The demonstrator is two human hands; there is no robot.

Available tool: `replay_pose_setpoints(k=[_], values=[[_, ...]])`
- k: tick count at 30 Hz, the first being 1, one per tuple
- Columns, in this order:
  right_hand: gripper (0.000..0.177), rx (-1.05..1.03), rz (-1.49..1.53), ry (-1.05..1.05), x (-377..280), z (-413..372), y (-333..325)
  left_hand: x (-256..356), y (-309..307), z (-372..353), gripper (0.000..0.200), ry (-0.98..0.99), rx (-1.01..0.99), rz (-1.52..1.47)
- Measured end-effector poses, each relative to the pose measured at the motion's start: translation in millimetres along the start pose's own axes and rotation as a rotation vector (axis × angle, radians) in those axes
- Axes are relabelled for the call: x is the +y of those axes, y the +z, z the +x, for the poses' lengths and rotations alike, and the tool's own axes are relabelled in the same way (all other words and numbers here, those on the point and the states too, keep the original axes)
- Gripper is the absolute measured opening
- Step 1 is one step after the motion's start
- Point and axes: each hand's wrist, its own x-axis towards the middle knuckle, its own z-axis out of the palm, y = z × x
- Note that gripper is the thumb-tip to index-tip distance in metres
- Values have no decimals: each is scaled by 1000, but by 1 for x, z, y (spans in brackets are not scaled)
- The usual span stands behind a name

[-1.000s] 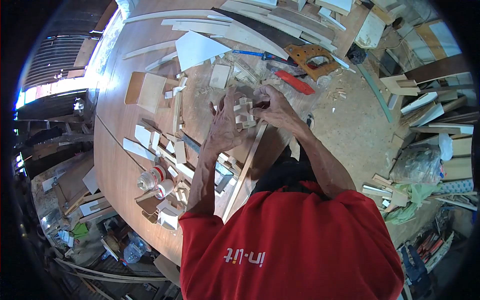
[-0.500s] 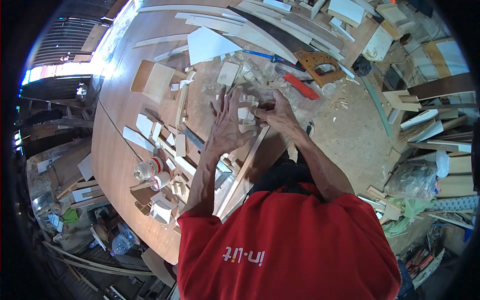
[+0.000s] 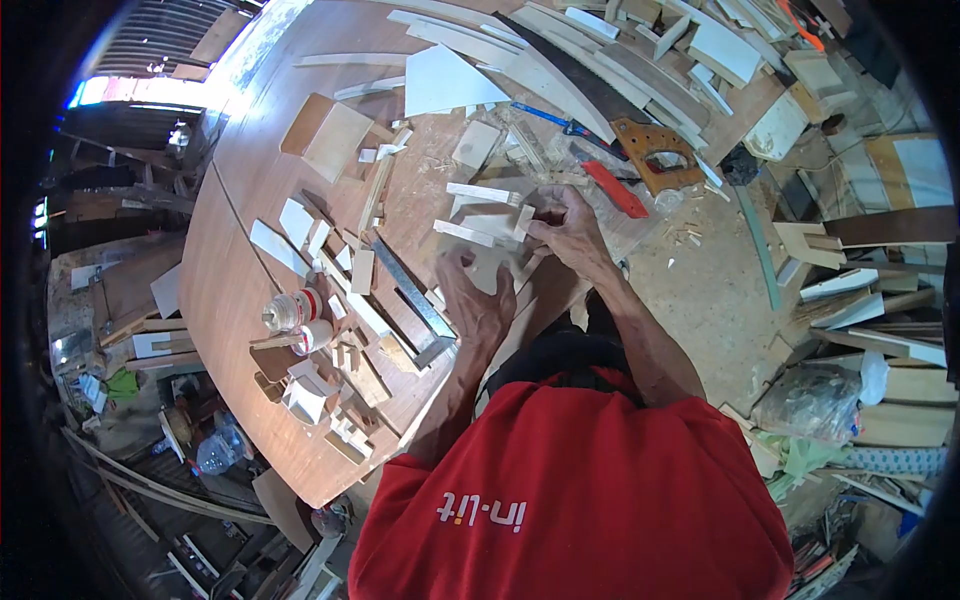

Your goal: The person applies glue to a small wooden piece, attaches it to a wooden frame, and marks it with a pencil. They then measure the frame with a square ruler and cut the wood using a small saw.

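Observation:
My right hand pinches the right end of a small wooden frame, made of pale strips joined around an open middle, above the workbench. Just below the frame is my left hand, its fingers curled but apart, with nothing seen between them; motion blurs it a little. A metal try square lies to the left of that hand, among small wood offcuts.
A handsaw with a wooden handle, a red-handled tool and a blue tool lie beyond my hands. Glue-like jars stand at left. Long wood strips cover the far side. Wood scraps are stacked at right.
My left hand has come down off the frame toward my body, uncovering it. The frame now shows more fully in my right hand. The view has shifted slightly.

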Motion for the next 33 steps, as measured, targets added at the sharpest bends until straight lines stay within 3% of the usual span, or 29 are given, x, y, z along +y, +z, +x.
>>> replay_pose_setpoints(k=[3, 4, 13, 25, 31, 33], values=[[52, 2, 43, 11, 6, 1, -5, -12, 24, -12, 43, -156, -41, -74], [51, 2, 50, -6, 9, 1, -6, -17, 29, -12, 40, -90, -37, -74], [46, -2, 120, 38, 18, -2, -13, -32, 52, -1, 34, -137, -88, -189], [53, -26, 184, 57, 25, -15, 20, -53, 16, 6, 28, 19, -113, -162], [50, 55, 211, 14, 28, -14, 35, -33, 6, -17, 25, -275, -87, -160], [55, 61, 209, -15, 34, -9, 35, -26, 4, -23, 22, -304, -172, -362]])
